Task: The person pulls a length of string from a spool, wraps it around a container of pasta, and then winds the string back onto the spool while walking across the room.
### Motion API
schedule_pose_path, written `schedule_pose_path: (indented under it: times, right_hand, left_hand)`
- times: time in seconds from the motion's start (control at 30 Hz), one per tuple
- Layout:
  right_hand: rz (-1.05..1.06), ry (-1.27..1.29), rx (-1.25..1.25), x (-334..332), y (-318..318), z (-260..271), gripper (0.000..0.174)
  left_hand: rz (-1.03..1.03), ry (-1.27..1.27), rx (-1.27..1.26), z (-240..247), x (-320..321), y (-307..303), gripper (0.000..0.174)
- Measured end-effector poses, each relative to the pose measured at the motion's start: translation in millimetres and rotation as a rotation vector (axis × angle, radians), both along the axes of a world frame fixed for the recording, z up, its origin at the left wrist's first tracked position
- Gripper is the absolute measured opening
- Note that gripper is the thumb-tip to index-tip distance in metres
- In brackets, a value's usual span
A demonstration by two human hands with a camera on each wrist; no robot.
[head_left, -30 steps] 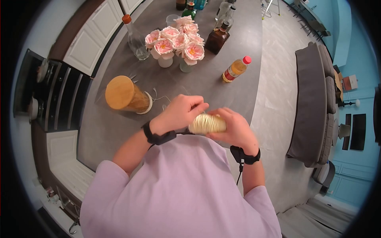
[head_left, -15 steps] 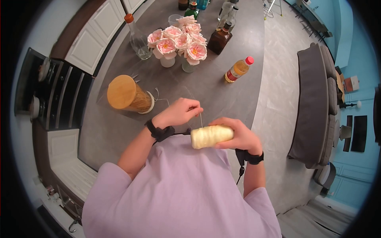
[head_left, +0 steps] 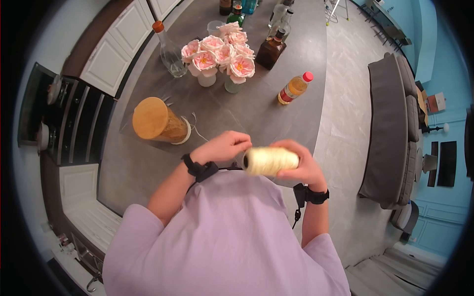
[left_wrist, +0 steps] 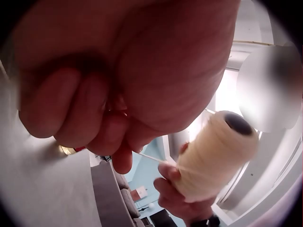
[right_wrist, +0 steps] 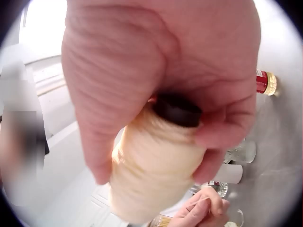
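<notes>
A cream-coloured spool of thread (head_left: 273,160) with a dark core lies in the grip of my right hand (head_left: 305,165), close in front of the chest. In the right wrist view the thumb and fingers wrap the spool (right_wrist: 154,165) near one end of its core. My left hand (head_left: 223,147) is just left of the spool, fingers curled, pinching the thread. The left wrist view shows that thread (left_wrist: 154,158) running taut from the pinched fingertips to the spool (left_wrist: 218,153). A loose length of thread (head_left: 198,129) trails over the table by the wooden-lidded jar (head_left: 150,118).
Pink roses (head_left: 212,56) stand in small vases ahead on the grey table (head_left: 247,106). Right of them are a red-capped bottle (head_left: 294,90) and a brown square bottle (head_left: 270,51). A clear bottle with an orange stopper (head_left: 170,54) stands at the left; several more bottles are behind.
The right hand has turned the spool and shifted slightly right, so its dark core end now shows. The left hand moved away from the spool, drawing thread out, then dipped slightly lower.
</notes>
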State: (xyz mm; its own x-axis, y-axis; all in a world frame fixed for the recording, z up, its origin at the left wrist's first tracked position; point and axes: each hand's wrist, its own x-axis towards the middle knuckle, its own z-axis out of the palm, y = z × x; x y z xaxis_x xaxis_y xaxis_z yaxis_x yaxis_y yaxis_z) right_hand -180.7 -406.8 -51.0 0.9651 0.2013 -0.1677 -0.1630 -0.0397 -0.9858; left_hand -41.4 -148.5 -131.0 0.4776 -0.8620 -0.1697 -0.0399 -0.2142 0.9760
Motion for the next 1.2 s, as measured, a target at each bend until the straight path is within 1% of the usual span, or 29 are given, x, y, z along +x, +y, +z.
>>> schedule_pose_path:
  times: [0.03,0.1,0.13,0.17,0.2,0.23,0.27,0.3,0.33,0.37,0.4,0.43,0.5,0.53,0.57,0.6,0.63,0.7,0.77,0.8,0.83,0.87,0.9,0.97,1.0,1.07,1.1,1.17,1.2]
  right_hand:
    - [0.1,0.051,-0.074,1.9,6.0,10.2,0.064]
    - [0.175,0.003,-0.317,7.9,19.9,14.8,0.061]
    - [0.178,0.005,-0.316,10.6,24.0,13.6,0.061]
    - [0.107,0.016,-0.383,13.8,26.9,10.9,0.062]
    - [0.035,0.027,-0.45,16.9,28.5,7.3,0.063]
    - [0.035,0.026,-0.45,20.6,28.4,-0.1,0.063]
    - [-0.13,-0.001,-0.44,23.8,27.4,-10.9,0.061]
    - [-0.301,-0.024,-0.427,24.9,27.4,-18.1,0.059]
    - [-0.397,0.017,-0.383,25.7,26.5,-21.3,0.058]
    - [-0.401,0.017,-0.384,26.3,24.2,-27.0,0.058]
    - [-0.466,-0.005,-0.232,27.3,22.3,-34.6,0.059]
    - [-0.526,-0.027,-0.077,28.5,22.7,-37.7,0.059]
    - [-0.521,-0.066,-0.091,29.8,30.7,-39.3,0.059]
    - [-0.515,-0.044,-0.038,29.6,36.8,-37.5,0.06]
    - [-0.504,-0.019,0.014,28.1,40.9,-36.5,0.061]
    - [-0.402,-0.065,0.021,27.0,42.2,-36.5,0.063]
    - [-0.297,-0.112,0.028,26.5,43.2,-35.0,0.066]
    - [-0.016,-0.009,-0.057,26.2,42.1,-22.2,0.067]
    - [0.202,-0.085,-0.18,34.9,41.1,-24.4,0.064]
    - [0.209,-0.085,-0.18,39.8,44.8,-24.5,0.064]
    - [0.273,-0.154,-0.293,44.9,52.4,-24.8,0.062]
    - [0.333,-0.223,-0.405,48.6,59.5,-25.2,0.059]
    - [0.334,-0.225,-0.405,51.9,64.7,-25.8,0.059]
    - [0.313,-0.334,-0.674,58.0,74.9,-27.2,0.064]
    - [0.319,-0.337,-0.671,60.2,79.7,-29.0,0.064]
    - [0.129,-0.212,-0.788,64.5,86.4,-36.7,0.073]
    - [0.139,-0.213,-0.785,66.2,88.5,-42.7,0.073]
    - [0.034,-0.188,-0.86,71.6,91.7,-57.2,0.073]
    - [0.043,-0.192,-0.856,72.6,93.5,-62.3,0.073]
  left_hand:
    - [0.0,0.002,0.0,9.6,7.3,1.1,0.023]
    - [-0.011,-0.106,0.114,30.1,13.6,4.1,0.024]
    - [0.009,-0.166,0.033,41.6,9.5,3.4,0.024]
    - [0.012,-0.166,0.033,52.7,4.3,1.4,0.024]
    - [0.037,-0.254,0.033,63.1,-2.1,-1.1,0.023]
    - [0.062,-0.342,0.033,73.2,-7.8,-1.7,0.022]
    - [0.046,-0.373,-0.047,83.0,-12.2,-0.4,0.018]
    - [0.035,-0.372,-0.047,80.0,-13.7,1.3,0.018]
    - [0.024,-0.464,-0.035,72.9,-13.4,3.4,0.014]
    - [0.018,-0.555,-0.023,65.0,-13.1,5.4,0.012]
    - [0.07,-0.43,-0.041,56.2,-13.9,7.3,0.011]
    - [0.071,-0.43,-0.039,42.8,-12.2,9.3,0.011]
    - [0.042,-0.407,-0.085,16.4,-5.5,12.2,0.019]
    - [0.042,-0.407,-0.083,9.7,-1.7,12.8,0.019]
    - [0.042,-0.408,-0.003,4.3,3.1,13.7,0.021]
    - [0.047,-0.41,0.078,2.5,9.2,15.4,0.023]
    - [0.059,-0.409,0.082,2.0,15.8,18.0,0.023]
    - [0.045,-0.612,0.026,2.4,26.7,24.0,0.022]
    - [0.03,-0.577,0.023,6.7,30.9,32.5,0.022]
    - [-0.049,-0.487,0.114,12.3,31.8,35.8,0.021]
    - [-0.13,-0.396,0.203,17.8,32.2,38.0,0.02]
    - [-0.126,-0.399,0.239,22.7,30.2,38.0,0.017]
    - [-0.124,-0.4,0.24,22.4,28.3,37.6,0.017]
    - [-0.081,-0.709,0.362,19.7,23.0,37.4,0.013]
    - [-0.075,-0.708,0.366,18.6,19.0,36.8,0.013]
    - [0.278,-0.786,0.265,14.6,10.6,33.3,0.01]
    - [0.286,-0.782,0.271,9.8,6.6,32.6,0.01]
    - [0.4,-0.855,0.286,-3.9,0.7,31.0,0.01]
    - [0.388,-0.874,0.353,-12.2,-2.8,29.8,0.01]
